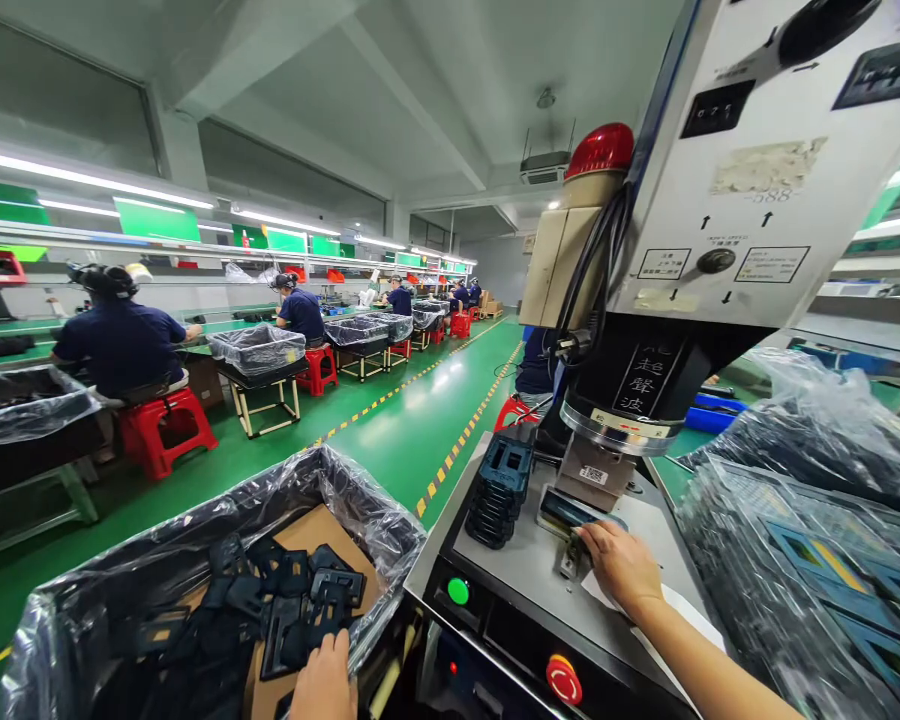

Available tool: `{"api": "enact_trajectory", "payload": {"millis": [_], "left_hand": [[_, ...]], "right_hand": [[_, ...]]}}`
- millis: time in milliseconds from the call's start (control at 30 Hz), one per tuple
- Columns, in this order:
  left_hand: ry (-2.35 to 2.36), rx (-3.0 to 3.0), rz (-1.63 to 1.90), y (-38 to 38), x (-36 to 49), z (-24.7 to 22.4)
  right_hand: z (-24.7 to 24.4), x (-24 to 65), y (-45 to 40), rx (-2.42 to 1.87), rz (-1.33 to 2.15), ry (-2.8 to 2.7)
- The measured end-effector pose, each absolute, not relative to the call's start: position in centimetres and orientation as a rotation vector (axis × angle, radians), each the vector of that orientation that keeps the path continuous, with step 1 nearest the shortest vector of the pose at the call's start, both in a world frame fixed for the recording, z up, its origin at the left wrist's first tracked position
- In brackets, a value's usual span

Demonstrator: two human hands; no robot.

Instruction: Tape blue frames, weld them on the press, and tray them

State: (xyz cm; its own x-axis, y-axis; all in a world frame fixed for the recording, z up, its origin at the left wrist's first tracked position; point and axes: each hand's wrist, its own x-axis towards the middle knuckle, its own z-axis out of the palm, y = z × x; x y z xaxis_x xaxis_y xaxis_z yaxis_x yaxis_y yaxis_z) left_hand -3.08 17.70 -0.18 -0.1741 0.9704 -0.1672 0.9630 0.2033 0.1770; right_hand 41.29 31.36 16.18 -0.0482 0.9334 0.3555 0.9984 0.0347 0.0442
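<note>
Fingers bent and bunched close together, the right hand [624, 568] reaches in under the press head [592, 475] of the machine, its fingertips at the small metal fixture [568, 560] on the gray tabletop [487, 555]; whether they pinch anything there, I can't tell from here. The left hand [324, 682] is down at the near side of the lined bin [375, 520], fingers lying side by side and slightly bent, right by the black plastic parts [281, 615]. The palm is out of sight, so I can't say how far it closes or whether it has hold of one. Those parts lie jumbled over brown cardboard [330, 530], while a neat stack of similar pieces [499, 490] stands beside the fixture. The green button [458, 591] and red knob [564, 680] face out along the machine's front edge.
</note>
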Motion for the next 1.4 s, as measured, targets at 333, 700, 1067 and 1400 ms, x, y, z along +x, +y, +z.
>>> {"api": "enact_trajectory", "payload": {"millis": [333, 700, 1067, 1400], "left_hand": [[2.333, 1.853, 0.253, 17.2, -2.9, -0.2], [1.237, 1.588, 0.737, 10.9, 3.5, 0.1], [1.195, 1.348, 0.484, 9.4, 3.0, 0.6], [1.387, 1.414, 0.387, 9.0, 3.0, -0.1]], "right_hand": [[13.9, 34.1, 18.1, -1.443, 0.094, -2.142], [6.8, 25.5, 10.7, -1.547, 1.366, -1.73], [6.8, 24.3, 8.1, -1.835, 1.227, -1.955], [6.2, 23.7, 8.1, -1.8, 1.243, -1.992]]}}
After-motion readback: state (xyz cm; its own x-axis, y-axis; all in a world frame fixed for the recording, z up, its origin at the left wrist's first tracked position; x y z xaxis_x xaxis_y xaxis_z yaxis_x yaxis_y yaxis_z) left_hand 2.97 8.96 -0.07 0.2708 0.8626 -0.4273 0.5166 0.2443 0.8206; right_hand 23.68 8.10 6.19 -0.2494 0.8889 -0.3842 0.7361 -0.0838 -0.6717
